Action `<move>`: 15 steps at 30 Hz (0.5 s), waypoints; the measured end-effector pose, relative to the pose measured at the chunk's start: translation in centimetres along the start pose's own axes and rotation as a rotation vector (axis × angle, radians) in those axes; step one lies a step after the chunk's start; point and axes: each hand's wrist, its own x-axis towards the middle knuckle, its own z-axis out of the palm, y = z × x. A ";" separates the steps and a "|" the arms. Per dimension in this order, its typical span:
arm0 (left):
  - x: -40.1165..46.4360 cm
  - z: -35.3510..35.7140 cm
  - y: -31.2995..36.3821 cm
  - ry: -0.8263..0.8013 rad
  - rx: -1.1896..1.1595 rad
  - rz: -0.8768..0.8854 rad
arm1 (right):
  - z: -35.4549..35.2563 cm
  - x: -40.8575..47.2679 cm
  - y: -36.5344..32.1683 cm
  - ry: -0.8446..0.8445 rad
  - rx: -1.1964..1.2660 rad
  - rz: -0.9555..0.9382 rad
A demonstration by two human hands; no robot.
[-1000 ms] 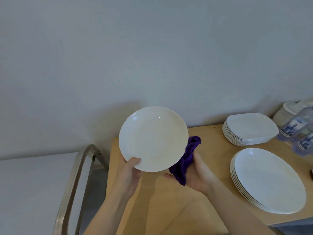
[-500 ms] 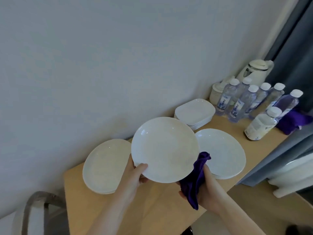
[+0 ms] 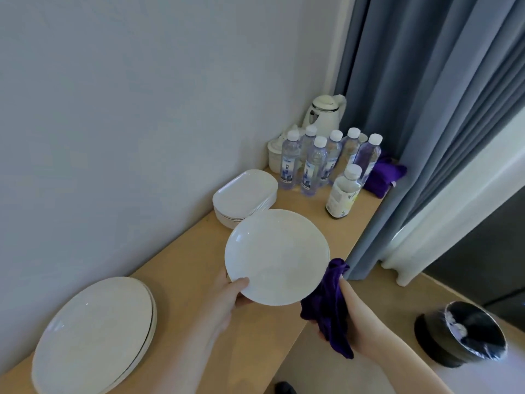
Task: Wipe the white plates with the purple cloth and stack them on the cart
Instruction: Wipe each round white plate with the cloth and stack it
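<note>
Right now the left hand point(image 3: 227, 297) pinches a round white plate point(image 3: 277, 255) at its near-left rim, thumb lying over the top edge and fingers hidden beneath, so the plate is held up off the wooden shelf point(image 3: 193, 251), face up and slightly tilted. Just beside the plate's near-right edge, the right hand point(image 3: 355, 322) is closed around the bunched purple cloth point(image 3: 329, 302), whose top touches or nearly touches the rim; the cloth is not spread on the plate's face.

By my reading, this plate is either between wipes or already done and ready to carry away. No cart shows, so how many plates are stacked there I cannot tell.

Outward from the grip, a pile of oval plates point(image 3: 93, 334) lies to the left of the holding hand, and a stack of rounded-square plates point(image 3: 244, 194) sits just beyond the held plate; both appear to await wiping. Farther off stand water bottles point(image 3: 315, 166), a kettle point(image 3: 326, 112) and a second purple cloth point(image 3: 383, 176).
</note>
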 end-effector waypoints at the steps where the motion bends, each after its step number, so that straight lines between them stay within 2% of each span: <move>1: 0.2 0.7 0.0 -0.003 -0.003 -0.001 | -0.6 0.2 -0.1 0.015 0.019 -0.007; 7: 1.4 3.6 0.1 0.052 -0.010 -0.036 | -3.2 1.0 -1.1 0.075 -0.008 -0.033; 15: 2.7 4.5 0.5 0.117 0.048 -0.085 | -3.0 1.5 -2.4 0.221 -0.160 -0.006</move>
